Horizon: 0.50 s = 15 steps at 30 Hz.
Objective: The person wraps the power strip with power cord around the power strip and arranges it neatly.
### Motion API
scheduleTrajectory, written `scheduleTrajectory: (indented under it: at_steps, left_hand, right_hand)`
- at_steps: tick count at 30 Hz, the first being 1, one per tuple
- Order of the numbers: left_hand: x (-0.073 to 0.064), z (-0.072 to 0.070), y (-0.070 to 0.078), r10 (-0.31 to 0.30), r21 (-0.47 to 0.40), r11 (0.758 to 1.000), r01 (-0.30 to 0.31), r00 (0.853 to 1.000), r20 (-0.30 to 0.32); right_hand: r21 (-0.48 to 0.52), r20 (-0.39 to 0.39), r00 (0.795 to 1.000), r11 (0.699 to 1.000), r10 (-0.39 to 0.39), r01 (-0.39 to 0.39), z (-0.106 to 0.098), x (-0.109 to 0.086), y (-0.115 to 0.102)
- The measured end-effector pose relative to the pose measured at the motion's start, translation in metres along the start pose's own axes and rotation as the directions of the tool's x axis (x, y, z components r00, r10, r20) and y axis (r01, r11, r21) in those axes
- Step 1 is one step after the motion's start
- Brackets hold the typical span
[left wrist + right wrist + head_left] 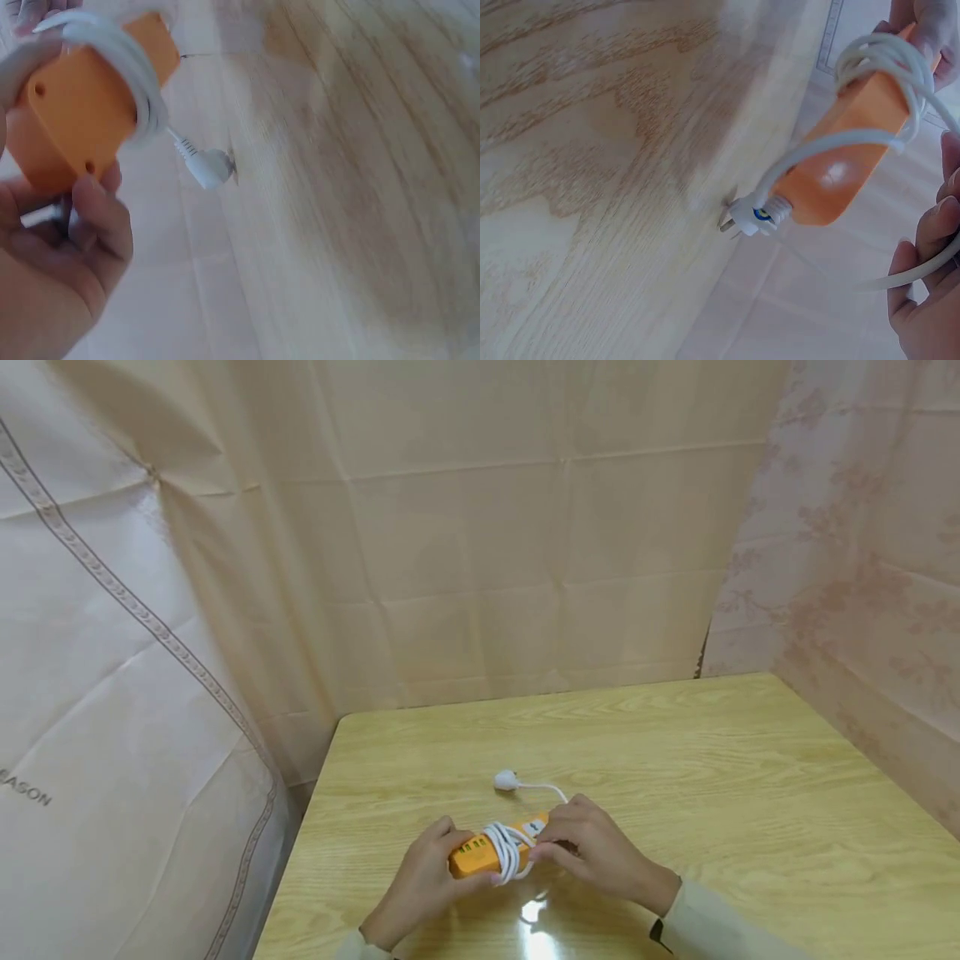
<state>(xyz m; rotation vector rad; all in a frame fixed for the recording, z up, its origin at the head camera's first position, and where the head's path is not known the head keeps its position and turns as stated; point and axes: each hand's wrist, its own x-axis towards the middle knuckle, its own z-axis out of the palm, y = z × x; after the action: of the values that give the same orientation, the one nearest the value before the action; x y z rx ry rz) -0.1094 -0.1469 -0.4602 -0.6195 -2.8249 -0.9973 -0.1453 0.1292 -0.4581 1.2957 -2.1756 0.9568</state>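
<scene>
An orange power strip [471, 862] is held off to one end by my left hand [427, 875], thumb and fingers on opposite sides of it. White cord [505, 850] is wound in several loops round the strip's middle. My right hand [603, 853] grips a length of that cord at the other end of the strip. Beyond the hands, the white plug [506, 780] hangs out on its short free piece of cord. The left wrist view shows the strip's underside [88, 112] with screw holes. In the right wrist view the cord passes between my right fingers [934, 232].
A wood-grain table [675, 760] lies under the hands, with a bright light reflection near its front. Beige cloth [465, 543] hangs behind it, patterned cloth [862, 568] on the right, and a pale printed sheet [97, 710] on the left.
</scene>
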Motion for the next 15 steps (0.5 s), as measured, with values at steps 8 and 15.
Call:
scheduleTrajectory:
  at_steps: [8,15]
  left_hand:
    - [-0.0020,-0.0032,0.0008,0.114,-0.120,0.988,-0.102,0.989,0.097]
    - [-0.0029,-0.0054,0.0030,0.150,-0.185,0.975,-0.121,0.977,0.152]
  right_hand:
    - [0.032,0.004,1.000,0.999,-0.011,0.011,-0.0021,0.0035,-0.0034]
    - [0.085,0.020,1.000,0.996,0.024,-0.026,-0.0037,0.0033,-0.0064]
